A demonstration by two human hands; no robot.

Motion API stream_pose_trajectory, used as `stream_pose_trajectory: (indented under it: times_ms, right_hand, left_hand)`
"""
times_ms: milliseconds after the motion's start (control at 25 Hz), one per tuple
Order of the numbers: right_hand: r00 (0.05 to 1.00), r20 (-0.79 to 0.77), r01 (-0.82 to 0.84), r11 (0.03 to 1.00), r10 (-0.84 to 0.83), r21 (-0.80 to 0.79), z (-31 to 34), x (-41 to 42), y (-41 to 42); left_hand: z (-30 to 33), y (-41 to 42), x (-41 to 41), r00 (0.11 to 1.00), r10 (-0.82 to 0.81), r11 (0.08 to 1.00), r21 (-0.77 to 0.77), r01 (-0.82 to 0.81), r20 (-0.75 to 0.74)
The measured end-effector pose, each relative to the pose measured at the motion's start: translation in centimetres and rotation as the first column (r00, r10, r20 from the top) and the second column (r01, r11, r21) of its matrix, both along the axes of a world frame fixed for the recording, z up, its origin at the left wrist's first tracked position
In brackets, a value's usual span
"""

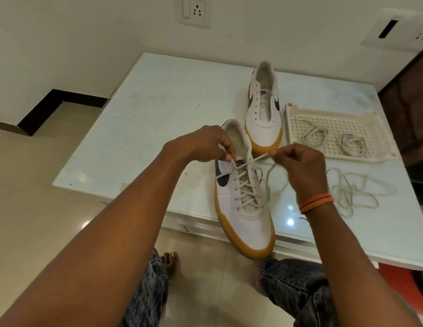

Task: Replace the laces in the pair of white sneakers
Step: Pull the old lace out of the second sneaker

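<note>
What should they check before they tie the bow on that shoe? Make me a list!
1. Near sneaker laced through its eyelets: ok, criss-crosses run up to the top.
2. Left hand holds one lace end: ok, pinched.
3. Right hand holds the other lace end: ok, pinched and pulled taut.
4. Both ends equal in length: cannot tell, the hands hide parts.
5. Near sneaker steady on the white table: not ok, its toe hangs over the edge.
6. Far sneaker laced: not ok, its eyelets are bare; coiled laces wait in the plastic tray.
</note>
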State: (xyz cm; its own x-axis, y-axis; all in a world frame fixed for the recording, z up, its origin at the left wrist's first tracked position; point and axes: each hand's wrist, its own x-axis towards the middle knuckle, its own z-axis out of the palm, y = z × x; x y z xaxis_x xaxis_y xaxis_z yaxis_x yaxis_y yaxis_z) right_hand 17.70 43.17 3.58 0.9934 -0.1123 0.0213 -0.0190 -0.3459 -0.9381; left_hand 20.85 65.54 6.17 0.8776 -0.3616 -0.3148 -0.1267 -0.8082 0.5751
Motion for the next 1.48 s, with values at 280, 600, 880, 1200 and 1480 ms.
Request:
stream_pose_trajectory:
  times_ms: [280, 600, 880, 1200, 1480]
  right_hand:
    - [0.999, 0.032, 0.013, 0.981, -0.007, -0.192, -0.4, 0.0, -1.3]
    - [0.983, 0.045, -0.161, 0.950, 0.179, -0.268, -1.6, -0.7, 1.6]
    - [0.959, -0.184, 0.231, 0.969, -0.213, 0.083, -0.3, 1.5, -2.4]
    - [0.913, -0.403, -0.188, 0.823, -0.054, -0.536, -0.6, 1.5, -7.8]
    - [0.883, 0.075, -0.349, 0.753, 0.464, -0.558, -1.8, 0.2, -0.7]
  left_hand:
    - [0.1, -0.2, 0.0, 0.999, 0.002, 1.000, 0.001, -0.002, -0.042]
    - [0.4, -0.2, -0.7, 0.998, -0.036, 0.999, 0.019, 0.037, -0.056]
    - [0.6, -0.4, -1.0, 0.999, 0.024, 0.998, 0.061, -0.023, -0.029]
    - [0.4, -3.0, -1.5, 0.994, 0.100, 0.990, 0.100, -0.096, -0.035]
    - [-0.6, -4.4, -2.1, 0.991, 0.099, 0.983, 0.167, -0.083, -0.092]
